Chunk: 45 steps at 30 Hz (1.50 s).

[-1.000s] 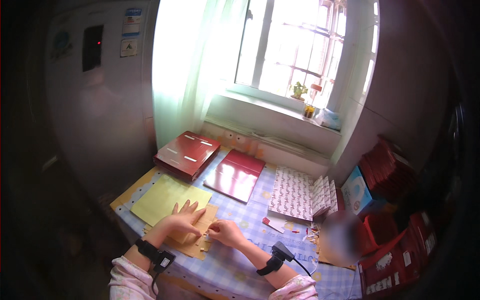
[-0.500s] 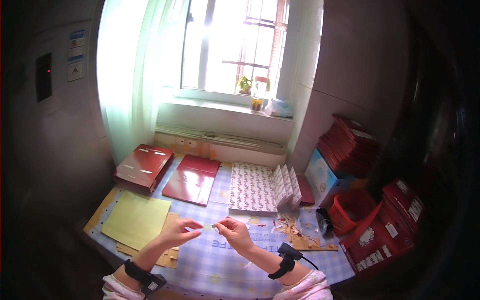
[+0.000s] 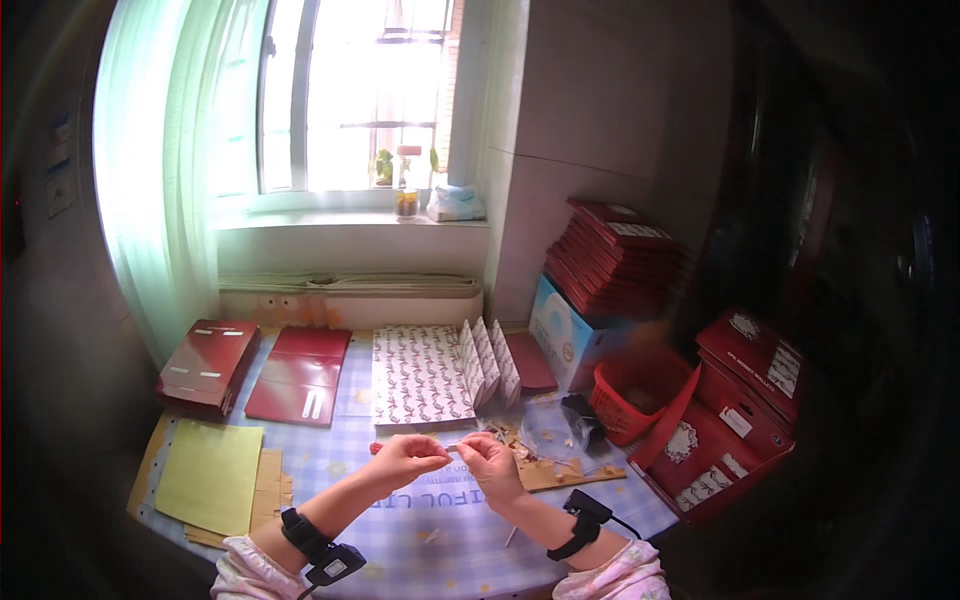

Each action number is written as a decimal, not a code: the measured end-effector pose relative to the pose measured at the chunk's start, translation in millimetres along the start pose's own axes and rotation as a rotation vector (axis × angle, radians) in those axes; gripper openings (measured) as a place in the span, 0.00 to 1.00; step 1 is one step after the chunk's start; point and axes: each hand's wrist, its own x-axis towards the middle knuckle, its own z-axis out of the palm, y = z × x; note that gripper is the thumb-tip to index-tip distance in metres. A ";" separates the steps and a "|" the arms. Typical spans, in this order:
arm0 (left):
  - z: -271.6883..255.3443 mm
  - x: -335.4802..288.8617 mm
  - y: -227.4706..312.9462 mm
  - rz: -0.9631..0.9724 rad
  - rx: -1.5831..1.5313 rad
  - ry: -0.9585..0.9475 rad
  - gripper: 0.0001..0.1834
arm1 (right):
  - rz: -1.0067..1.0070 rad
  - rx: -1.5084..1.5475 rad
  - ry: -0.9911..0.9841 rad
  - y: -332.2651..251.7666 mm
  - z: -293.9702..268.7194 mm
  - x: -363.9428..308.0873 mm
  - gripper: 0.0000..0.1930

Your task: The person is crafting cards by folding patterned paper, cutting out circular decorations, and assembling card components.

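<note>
Above the middle of the table, my left hand [image 3: 412, 456] and my right hand [image 3: 491, 470] meet fingertip to fingertip. Both pinch a small pale strip [image 3: 452, 448], too small to make out well. Just beyond the hands lies a white panel printed with a dark repeating pattern [image 3: 418, 375], with folded pieces of the same print [image 3: 487, 365] standing at its right side. Wood-coloured scraps [image 3: 515, 438] are scattered beside my right hand. A little red item [image 3: 376, 448] shows next to my left hand.
Left on the checked tablecloth [image 3: 350, 540] are stacked red boxes [image 3: 208, 368], a flat red sheet [image 3: 298, 375] and yellow sheets [image 3: 210, 478]. To the right stand a red basket [image 3: 635, 398], an open red carton [image 3: 715, 455] and a blue box [image 3: 568, 335] under piled red folders [image 3: 615, 260].
The view has swung right, so things sit further left in it. My hands have come together, and my left fingers, apart before, now close on the small strip with my right.
</note>
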 end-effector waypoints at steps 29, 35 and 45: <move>-92.6 81.4 -1.9 0.116 1.370 -0.042 0.27 | -0.254 -0.189 0.230 1.2 -46.0 15.6 0.06; -88.1 83.2 12.4 -0.046 1.421 -0.067 0.27 | -0.247 -0.212 0.220 0.4 -44.8 14.5 0.06; -83.5 77.4 18.0 0.177 1.698 -0.180 0.09 | -0.219 -0.253 0.200 0.8 -45.4 13.6 0.07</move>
